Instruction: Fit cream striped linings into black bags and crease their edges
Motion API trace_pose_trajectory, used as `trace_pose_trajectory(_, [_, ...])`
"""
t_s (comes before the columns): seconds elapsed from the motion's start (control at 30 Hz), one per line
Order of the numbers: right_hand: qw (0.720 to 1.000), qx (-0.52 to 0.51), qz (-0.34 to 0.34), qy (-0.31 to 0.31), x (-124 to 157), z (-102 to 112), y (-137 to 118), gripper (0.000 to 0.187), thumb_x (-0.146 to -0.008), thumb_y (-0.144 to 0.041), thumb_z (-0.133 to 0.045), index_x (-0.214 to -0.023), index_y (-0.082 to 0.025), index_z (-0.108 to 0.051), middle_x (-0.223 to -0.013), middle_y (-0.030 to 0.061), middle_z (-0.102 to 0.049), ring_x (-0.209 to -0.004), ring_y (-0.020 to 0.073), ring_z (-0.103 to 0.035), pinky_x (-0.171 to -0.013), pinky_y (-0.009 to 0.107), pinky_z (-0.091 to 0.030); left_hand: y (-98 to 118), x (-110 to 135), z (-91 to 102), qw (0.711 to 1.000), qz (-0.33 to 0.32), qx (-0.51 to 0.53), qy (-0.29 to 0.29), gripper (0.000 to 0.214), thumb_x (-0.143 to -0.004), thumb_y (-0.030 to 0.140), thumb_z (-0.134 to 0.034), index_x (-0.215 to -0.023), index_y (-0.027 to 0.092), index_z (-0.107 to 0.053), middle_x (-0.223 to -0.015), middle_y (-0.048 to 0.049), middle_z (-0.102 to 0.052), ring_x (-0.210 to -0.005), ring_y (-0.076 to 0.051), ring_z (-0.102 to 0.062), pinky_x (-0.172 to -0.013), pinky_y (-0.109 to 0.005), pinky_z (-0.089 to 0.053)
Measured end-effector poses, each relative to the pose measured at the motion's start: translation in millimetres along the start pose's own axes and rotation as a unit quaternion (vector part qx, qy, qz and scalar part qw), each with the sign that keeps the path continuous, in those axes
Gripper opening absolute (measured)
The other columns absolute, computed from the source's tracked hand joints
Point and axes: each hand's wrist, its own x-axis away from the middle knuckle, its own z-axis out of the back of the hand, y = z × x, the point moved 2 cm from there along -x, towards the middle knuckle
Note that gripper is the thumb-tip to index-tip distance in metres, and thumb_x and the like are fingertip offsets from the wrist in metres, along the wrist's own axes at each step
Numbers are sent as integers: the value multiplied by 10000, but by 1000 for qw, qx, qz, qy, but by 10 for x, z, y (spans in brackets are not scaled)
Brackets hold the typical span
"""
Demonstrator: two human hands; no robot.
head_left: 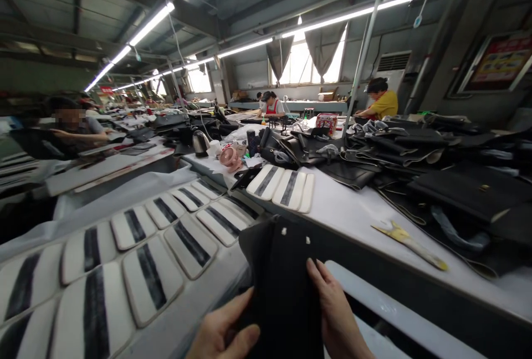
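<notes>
A black leather-like panel (286, 287) with two small pale holes near its top edge is held up in front of me. My left hand (226, 328) grips its left side, thumb toward me and fingers partly behind it. On the right edge, my right hand (334, 306) is closed on the panel, its fingertips just below one hole. To the left, rows of off-white rounded pads (152, 281) with a dark stripe down each middle lie on a pale covered table (189, 314). The panel's lower end runs out of view.
White striped pads (286, 188) lie on the right-hand bench (332, 204). A yellow-handled tool (411, 244) rests there, beside piled black bags (469, 187). Behind stand a pink fan (230, 158) and a kettle (200, 143). Other people (272, 105) sit at tables farther back.
</notes>
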Motion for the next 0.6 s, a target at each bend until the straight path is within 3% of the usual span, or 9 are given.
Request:
trace_pose_trajectory(0.1, [989, 125, 82, -15, -89, -53, -2, 609, -690, -517, -787, -1174, -174, -652, -1038, 98, -730, -979, 291, -679, -825, 377, -560, -385, -162, -146, 988, -39, -29, 145, 522, -772, 555, -673, -1139, 185, -716, -1151, -103, -708, -1112, -317, -632, -969, -422, -525])
trace_pose_trajectory(0.2, [953, 248, 172, 35, -75, -29, 58, 459, -740, -483, -737, -1088, -188, -687, -1023, 86, -726, -940, 272, -676, -799, 343, -549, -645, -289, -166, 951, -97, -114, 269, 473, -801, 556, -643, -1105, 201, -718, -1204, -92, -663, -1155, -293, -592, -966, -376, -512])
trace_pose_trajectory(0.37, [927, 304, 202, 90, -35, -9, 121, 286, -802, -449, -651, -935, -199, -690, -904, 69, -718, -821, 250, -670, -718, 323, -529, -815, -381, -165, 946, -66, -137, 287, 470, -781, 608, -644, -944, 180, -749, -816, -39, -659, -773, -215, -632, -740, -292, -523])
trace_pose_trajectory(0.6, [916, 314, 219, 118, -130, -24, 106, 253, -826, -447, -628, -776, -199, -645, -743, 40, -668, -697, 214, -607, -636, 297, -466, -783, -485, -174, 958, 1, -124, 260, 540, -712, 693, -656, -632, 159, -652, -573, 15, -506, -583, -163, -513, -554, -247, -451])
